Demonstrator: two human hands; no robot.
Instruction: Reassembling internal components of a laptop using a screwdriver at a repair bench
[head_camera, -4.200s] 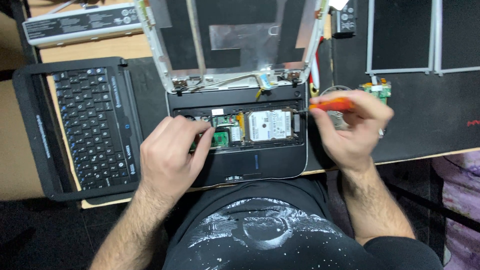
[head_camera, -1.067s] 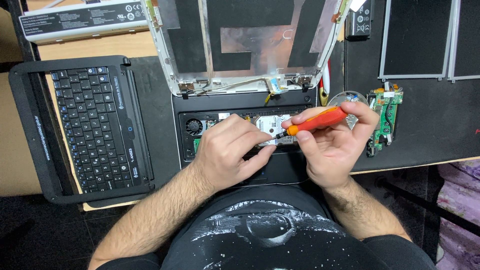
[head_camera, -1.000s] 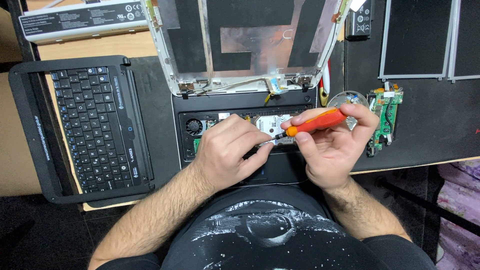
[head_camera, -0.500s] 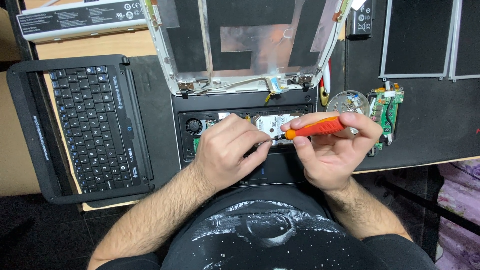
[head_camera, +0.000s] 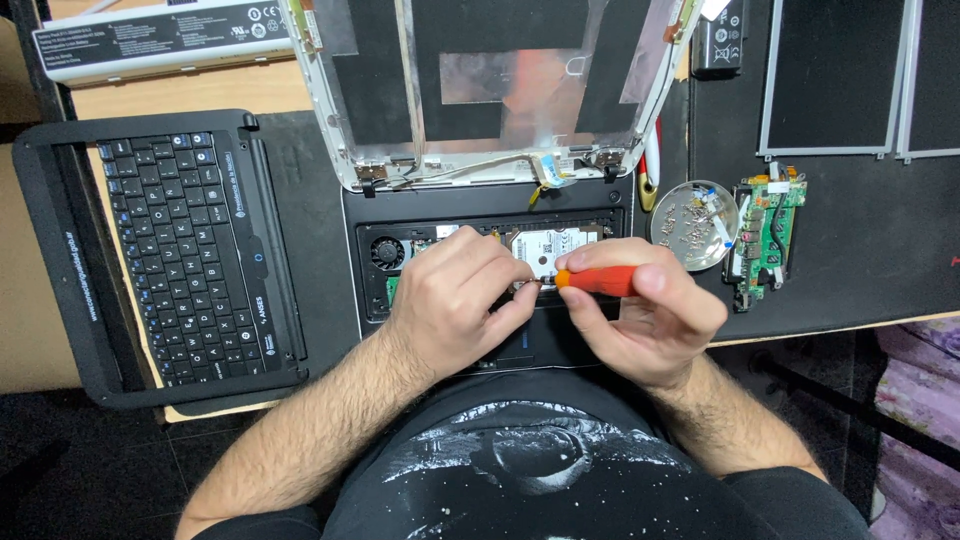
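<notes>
This looks like an electronics repair bench, a small workshop corner rather than a home desk. A dark work mat covers the wooden table, and an opened laptop lies in the middle with its innards bare. To the left sits a detached keyboard bezel; far left, a white battery pack. On the right are a dish of loose screws, a green circuit board, and bare screen panels beyond.

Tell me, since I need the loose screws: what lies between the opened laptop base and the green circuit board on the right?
A round clear dish of screws, seen in the head view, sits between the laptop base and the green circuit board.
</notes>
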